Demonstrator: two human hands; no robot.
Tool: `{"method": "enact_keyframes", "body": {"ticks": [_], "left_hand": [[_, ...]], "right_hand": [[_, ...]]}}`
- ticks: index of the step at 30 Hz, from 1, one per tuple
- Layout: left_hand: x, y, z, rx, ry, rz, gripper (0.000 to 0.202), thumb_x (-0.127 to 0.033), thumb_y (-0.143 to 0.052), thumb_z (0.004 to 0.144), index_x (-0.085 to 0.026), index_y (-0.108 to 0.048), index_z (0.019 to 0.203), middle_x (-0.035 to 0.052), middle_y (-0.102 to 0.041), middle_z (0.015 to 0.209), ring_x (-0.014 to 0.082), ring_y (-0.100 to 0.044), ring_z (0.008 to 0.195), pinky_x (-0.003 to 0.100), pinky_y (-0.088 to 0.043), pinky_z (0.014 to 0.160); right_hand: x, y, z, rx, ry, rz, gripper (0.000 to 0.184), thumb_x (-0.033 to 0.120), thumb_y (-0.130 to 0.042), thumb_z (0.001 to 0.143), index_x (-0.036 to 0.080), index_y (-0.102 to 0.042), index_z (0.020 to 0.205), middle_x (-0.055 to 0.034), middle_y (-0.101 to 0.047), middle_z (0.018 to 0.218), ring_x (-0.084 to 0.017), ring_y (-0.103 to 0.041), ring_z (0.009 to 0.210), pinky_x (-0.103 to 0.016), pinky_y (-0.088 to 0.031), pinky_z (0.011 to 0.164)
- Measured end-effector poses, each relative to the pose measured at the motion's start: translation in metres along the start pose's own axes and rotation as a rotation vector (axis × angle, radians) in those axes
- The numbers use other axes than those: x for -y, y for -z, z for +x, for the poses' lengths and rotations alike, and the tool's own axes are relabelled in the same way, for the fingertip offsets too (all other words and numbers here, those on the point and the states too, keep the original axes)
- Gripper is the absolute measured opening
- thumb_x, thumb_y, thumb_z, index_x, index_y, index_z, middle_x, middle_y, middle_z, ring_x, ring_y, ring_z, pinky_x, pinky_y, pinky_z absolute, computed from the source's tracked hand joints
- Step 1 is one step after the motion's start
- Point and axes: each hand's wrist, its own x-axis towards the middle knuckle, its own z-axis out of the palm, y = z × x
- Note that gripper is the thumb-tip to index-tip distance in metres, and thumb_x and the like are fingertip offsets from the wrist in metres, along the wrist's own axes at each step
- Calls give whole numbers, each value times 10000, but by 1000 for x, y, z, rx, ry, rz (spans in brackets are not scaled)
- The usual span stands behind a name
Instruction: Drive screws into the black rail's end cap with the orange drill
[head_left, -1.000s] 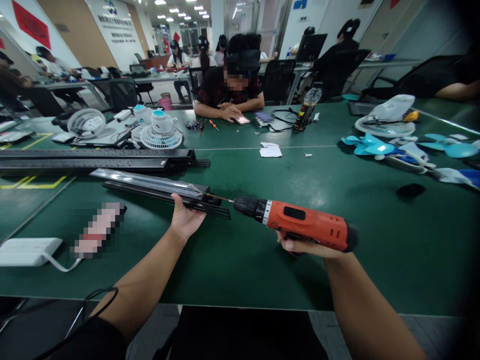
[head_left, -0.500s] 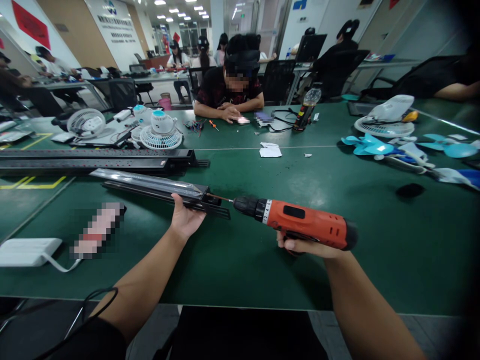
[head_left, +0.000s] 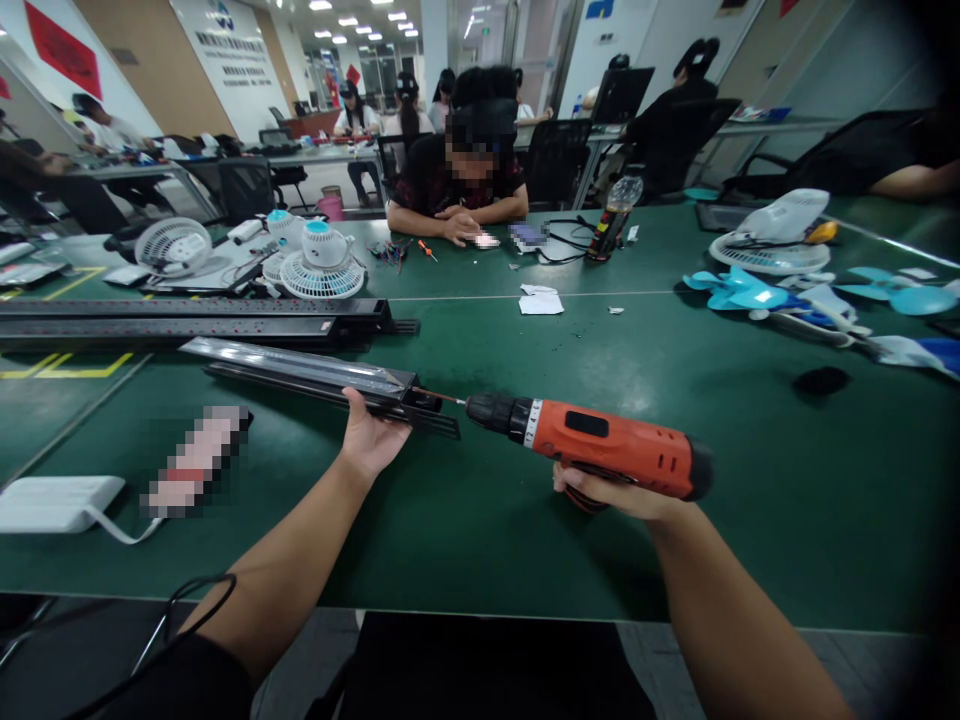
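Observation:
My right hand (head_left: 607,492) grips the handle of an orange and black power drill (head_left: 600,445), held level above the green table (head_left: 525,520). The drill's thin bit points left and touches the right end of a long black and silver strip (head_left: 300,372) lying on the table. My left hand (head_left: 369,437) holds that strip from below near its right end, thumb up against its side and fingers hidden under it.
Longer black strips (head_left: 187,322) lie behind. White desk fans (head_left: 322,262) stand at back left; blue fan blades (head_left: 739,290) and fan parts lie at right. A white box (head_left: 52,500) with a cable sits at near left. A person sits across the table; a bottle (head_left: 613,220) stands nearby.
The drill has shifted very slightly; otherwise both hands and the strip stay where they were.

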Motion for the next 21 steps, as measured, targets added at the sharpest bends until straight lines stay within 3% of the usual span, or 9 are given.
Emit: {"method": "enact_keyframes", "body": {"ticks": [11,21], "left_hand": [[3,2,2,17,2,-25,717,-796,-776,801,-229,-780,1240,76,-834,1186,321,-735,1253,422,-552,1116],[4,0,3,-2,-19,-7,716,-820,-741,813,-226,-789,1209,78,-840,1171,311,-748,1227,418,-557,1113]], "right_hand": [[-8,-3,-5,-10,-69,115,232,371,-674,1080,198,-735,937,-4,-693,666,-153,-711,594,-277,-659,565],[-14,-3,-10,-31,-84,146,169,349,-693,1065,195,-747,1019,-39,-784,789,-164,-760,650,-284,-688,613]]}}
